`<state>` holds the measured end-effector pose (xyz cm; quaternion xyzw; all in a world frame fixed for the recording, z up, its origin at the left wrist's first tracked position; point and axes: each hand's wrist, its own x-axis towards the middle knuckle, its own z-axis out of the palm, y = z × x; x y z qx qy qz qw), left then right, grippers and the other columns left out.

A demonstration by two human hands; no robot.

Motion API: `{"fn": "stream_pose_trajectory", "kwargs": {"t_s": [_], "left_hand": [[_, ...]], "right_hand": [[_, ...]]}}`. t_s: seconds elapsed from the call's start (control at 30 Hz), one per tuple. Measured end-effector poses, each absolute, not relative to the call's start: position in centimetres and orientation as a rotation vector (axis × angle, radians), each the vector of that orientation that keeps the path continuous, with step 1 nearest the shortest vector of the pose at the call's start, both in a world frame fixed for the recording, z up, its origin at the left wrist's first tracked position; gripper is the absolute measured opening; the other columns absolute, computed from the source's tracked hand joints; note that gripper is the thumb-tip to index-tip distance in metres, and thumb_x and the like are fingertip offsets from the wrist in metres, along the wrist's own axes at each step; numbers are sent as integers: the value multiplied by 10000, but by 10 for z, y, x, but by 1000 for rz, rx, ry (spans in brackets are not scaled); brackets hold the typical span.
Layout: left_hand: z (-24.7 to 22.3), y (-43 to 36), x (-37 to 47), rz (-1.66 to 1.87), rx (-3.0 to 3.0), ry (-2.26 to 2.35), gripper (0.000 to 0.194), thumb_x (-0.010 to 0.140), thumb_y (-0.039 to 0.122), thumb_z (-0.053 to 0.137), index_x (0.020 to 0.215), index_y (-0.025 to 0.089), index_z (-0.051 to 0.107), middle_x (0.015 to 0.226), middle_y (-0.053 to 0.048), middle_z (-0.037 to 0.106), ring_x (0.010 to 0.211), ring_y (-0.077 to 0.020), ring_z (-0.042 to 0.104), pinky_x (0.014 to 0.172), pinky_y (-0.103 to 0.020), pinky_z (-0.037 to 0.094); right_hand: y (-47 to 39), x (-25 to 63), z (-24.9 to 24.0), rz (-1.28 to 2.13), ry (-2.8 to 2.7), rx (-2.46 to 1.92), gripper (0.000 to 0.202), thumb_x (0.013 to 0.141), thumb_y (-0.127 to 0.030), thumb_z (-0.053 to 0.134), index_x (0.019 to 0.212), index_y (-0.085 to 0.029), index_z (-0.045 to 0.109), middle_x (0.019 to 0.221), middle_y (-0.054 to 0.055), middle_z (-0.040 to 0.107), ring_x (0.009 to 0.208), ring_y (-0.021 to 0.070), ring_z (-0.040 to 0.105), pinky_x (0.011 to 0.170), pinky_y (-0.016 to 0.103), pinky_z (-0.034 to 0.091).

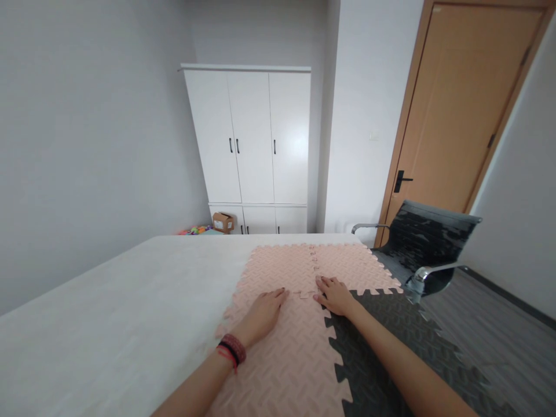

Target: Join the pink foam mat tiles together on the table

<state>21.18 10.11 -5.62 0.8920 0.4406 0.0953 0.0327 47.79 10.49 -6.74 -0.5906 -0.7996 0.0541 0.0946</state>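
Left grip and right grip palm-down, apart, both forearms forward and inward.

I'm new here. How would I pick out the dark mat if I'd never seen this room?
From the white cabinet, look down to the white table in front of it. On the table's right part lie patterned pink mats; the dark mat is at the near right of them. Its blackish grey colour sets it apart from its pink neighbours.
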Motion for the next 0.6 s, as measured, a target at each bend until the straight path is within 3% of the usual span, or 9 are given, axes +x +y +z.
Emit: {"fn": "stream_pose_trajectory", "kwargs": {"t_s": [0.3, 0.4, 0.47, 0.6], "left_hand": [[-53, 107, 227, 328, 2761, 1241, 386, 826, 164, 348, 1102, 279, 591, 1197, -32, 603, 1113, -184, 514, 963, -344, 395], [-51, 109, 229, 340, 2768, 1239, 339, 847, 195, 323, 997, 263, 619, 1052, -38, 648, 997, -188, 553, 891, -339, 425], [-50, 109, 231, 350, 2763, 1277, 345, 864, 223, 287, 1000, 244, 603, 1009, -55, 651, 950, -204, 563, 853, -361, 437], [-49, 106, 228, 333, 2768, 1299, 361, 865, 237, 297, 1145, 246, 525, 1084, -61, 628, 1000, -204, 554, 883, -354, 428]], "right_hand": [[106, 477, -63, 103, -2364, -1720, 645, 873, -525, 309, 1393, -143, 329, 1437, 147, 380, 1255, 305, 360, 1001, 480, 316], [116, 473, -59, 83, -2348, -1702, 587, 892, -483, 284, 1372, -154, 361, 1463, 124, 345, 1307, 267, 311, 1066, 478, 232], [127, 470, -59, 88, -2328, -1713, 556, 900, -446, 274, 1373, -166, 358, 1461, 113, 352, 1327, 250, 296, 1082, 486, 201], [151, 484, -67, 145, -2242, -1817, 530, 882, -379, 333, 1364, -165, 378, 1436, 129, 391, 1294, 243, 373, 1039, 445, 302]]}}
